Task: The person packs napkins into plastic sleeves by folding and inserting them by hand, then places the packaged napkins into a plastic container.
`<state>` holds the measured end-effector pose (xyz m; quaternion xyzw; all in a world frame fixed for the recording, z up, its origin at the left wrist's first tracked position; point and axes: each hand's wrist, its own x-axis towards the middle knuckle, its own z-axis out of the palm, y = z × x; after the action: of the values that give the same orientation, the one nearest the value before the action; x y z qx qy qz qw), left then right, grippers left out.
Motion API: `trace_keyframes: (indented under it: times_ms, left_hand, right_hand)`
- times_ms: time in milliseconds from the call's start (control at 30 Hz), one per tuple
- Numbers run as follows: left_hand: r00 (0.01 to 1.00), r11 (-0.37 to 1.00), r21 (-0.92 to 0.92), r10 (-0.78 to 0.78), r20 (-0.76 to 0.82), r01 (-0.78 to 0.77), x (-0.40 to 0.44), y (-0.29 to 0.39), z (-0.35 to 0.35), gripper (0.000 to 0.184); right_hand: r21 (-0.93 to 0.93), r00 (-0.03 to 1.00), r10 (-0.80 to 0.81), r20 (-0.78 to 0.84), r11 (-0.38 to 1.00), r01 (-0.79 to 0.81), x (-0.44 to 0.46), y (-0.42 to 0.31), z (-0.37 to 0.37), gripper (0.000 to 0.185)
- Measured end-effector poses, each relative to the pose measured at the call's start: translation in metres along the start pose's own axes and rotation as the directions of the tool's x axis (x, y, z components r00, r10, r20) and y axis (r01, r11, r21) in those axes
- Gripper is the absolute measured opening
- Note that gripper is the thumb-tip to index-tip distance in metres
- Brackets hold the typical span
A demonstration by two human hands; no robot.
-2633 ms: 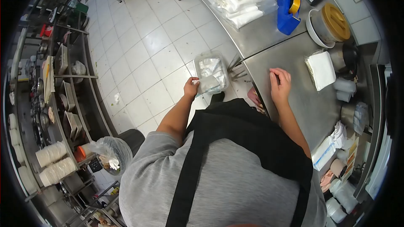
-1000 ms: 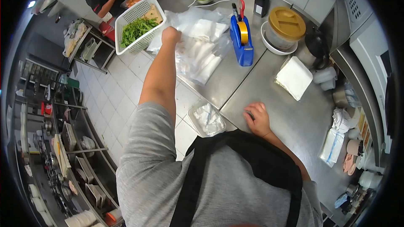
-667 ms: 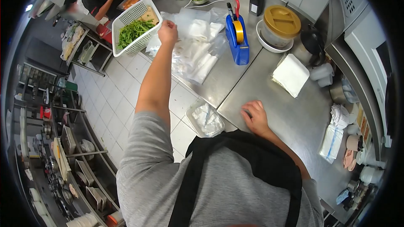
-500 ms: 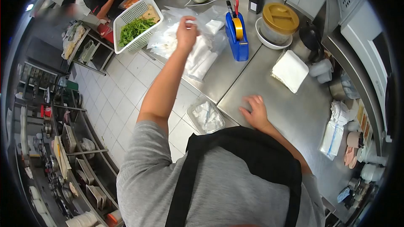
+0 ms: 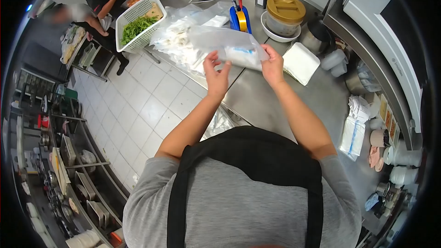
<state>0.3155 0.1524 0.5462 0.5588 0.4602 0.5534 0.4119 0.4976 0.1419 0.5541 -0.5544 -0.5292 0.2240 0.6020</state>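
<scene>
A clear plastic bag with a white item and blue print inside is stretched between my hands above the steel counter. My right hand pinches the bag's right end between thumb and fingers. At the bag's lower left edge is my left hand, its thumb and fingers apart. Behind and left of it lies a pile of white packets in plastic bags. The blue tape dispenser stands just beyond the bag. Right of my right hand rests a stack of white napkins.
A white basket of greens stands at the counter's far left. A gold-lidded container sits in a white bowl at the back. Two people are at the upper left. Shelving runs along the left, and a plastic tub is partly hidden below the counter edge.
My left hand has come back from the pile toward me. My right hand has lifted off the counter and moved forward to grip the bag. A second person now shows more fully at the upper left.
</scene>
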Motion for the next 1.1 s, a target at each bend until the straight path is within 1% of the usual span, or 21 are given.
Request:
trace_keyframes:
  times_ms: [33,67,100,133,200,233,333,433,467,500,533,567,633,733,767,833,867,900,967,1033,1100]
  left_hand:
    - [0.999,0.997,-0.071,-0.039,-0.004,0.039,0.000,-0.003,-0.007,0.057]
    - [0.997,0.987,-0.141,-0.079,-0.006,0.078,-0.001,-0.008,-0.014,0.061]
    - [0.993,0.971,-0.208,-0.122,-0.005,0.118,-0.004,-0.015,-0.022,0.065]
    - [0.983,0.968,-0.180,-0.183,-0.024,0.175,-0.007,-0.023,-0.028,0.067]
    - [0.952,0.949,-0.131,-0.297,-0.068,0.287,-0.013,-0.043,-0.037,0.070]
    - [0.943,0.944,0.006,-0.331,-0.030,0.331,-0.017,-0.056,-0.043,0.069]
    - [0.970,0.969,0.048,-0.240,-0.045,0.243,-0.029,-0.061,-0.050,0.072]
    - [0.985,0.972,0.159,-0.165,-0.056,0.172,-0.033,-0.047,-0.055,0.073]
    - [0.989,0.968,0.207,-0.136,-0.056,0.145,-0.033,-0.040,-0.055,0.074]
    - [0.993,0.960,0.254,-0.107,-0.053,0.117,-0.034,-0.031,-0.055,0.074]
    - [0.996,0.949,0.301,-0.078,-0.048,0.089,-0.034,-0.026,-0.056,0.074]
    - [0.999,0.924,0.379,0.046,-0.004,-0.041,-0.032,-0.024,-0.058,0.074]
    - [0.954,0.810,0.507,0.277,0.114,-0.296,-0.026,-0.017,-0.060,0.074]
    - [0.867,0.515,0.697,0.287,0.407,-0.498,-0.017,0.006,-0.055,0.075]
    - [0.868,0.491,0.716,0.266,0.420,-0.496,-0.013,0.007,-0.052,0.066]
    - [0.833,0.392,0.735,0.257,0.489,-0.553,-0.002,0.003,-0.050,0.053]
    - [0.812,0.343,0.736,0.249,0.528,-0.583,0.002,0.000,-0.047,0.047]
    - [0.776,0.354,0.690,0.304,0.553,-0.631,0.003,-0.002,-0.045,0.028]
    - [0.703,0.393,0.584,0.356,0.616,-0.710,-0.002,-0.003,-0.038,0.025]
    - [0.608,0.421,0.450,0.417,0.675,-0.788,-0.018,0.002,-0.026,0.023]
    - [0.458,0.427,0.269,0.441,0.772,-0.863,-0.038,-0.007,-0.010,0.024]
  right_hand:
    - [-0.022,0.996,-0.088,0.028,0.996,0.089,-0.001,-0.016,-0.003,0.033]
    - [-0.111,0.968,-0.219,0.124,0.966,0.233,-0.002,-0.015,-0.004,0.034]
    - [-0.182,0.915,-0.332,0.230,0.909,0.375,-0.005,-0.012,-0.008,0.034]
    - [-0.233,0.839,-0.426,0.339,0.826,0.513,-0.008,-0.008,-0.013,0.035]
    - [-0.323,0.820,-0.257,0.512,0.827,0.461,-0.026,0.028,-0.017,0.032]
    - [-0.370,0.794,-0.166,0.585,0.817,0.443,-0.036,0.044,-0.017,0.030]
    - [-0.403,0.828,-0.042,0.559,0.859,0.316,-0.056,0.056,-0.015,0.024]
    - [-0.357,0.854,-0.019,0.519,0.903,0.237,-0.051,0.068,-0.012,0.020]
    - [-0.286,0.843,0.080,0.531,0.954,0.089,-0.046,0.070,-0.014,0.020]
    - [-0.214,0.817,0.175,0.550,0.975,-0.065,-0.039,0.060,-0.018,0.021]
    - [-0.143,0.775,0.263,0.574,0.965,-0.221,-0.033,0.052,-0.021,0.022]
    - [-0.097,0.761,0.300,0.575,0.949,-0.301,-0.028,0.047,-0.022,0.020]
    - [-0.005,0.724,0.370,0.583,0.892,-0.452,-0.018,0.042,-0.024,0.017]
    - [0.106,0.756,0.329,0.566,0.880,-0.462,-0.010,0.043,-0.027,0.012]
    - [0.105,0.783,0.279,0.556,0.910,-0.400,-0.011,0.043,-0.030,0.011]
    - [0.100,0.828,0.178,0.532,0.957,-0.271,-0.015,0.019,-0.046,0.009]
    - [0.058,0.845,0.139,0.517,0.979,-0.196,-0.020,0.006,-0.058,0.008]
    - [0.011,0.859,0.101,0.502,0.992,-0.123,-0.028,-0.007,-0.074,0.008]
    - [-0.114,0.871,0.042,0.489,0.993,0.017,-0.050,-0.024,-0.109,0.008]
    - [-0.268,0.869,0.004,0.495,0.952,0.148,-0.077,-0.033,-0.148,0.008]
    - [-0.340,0.874,0.071,0.481,0.934,0.111,-0.115,-0.038,-0.181,0.008]
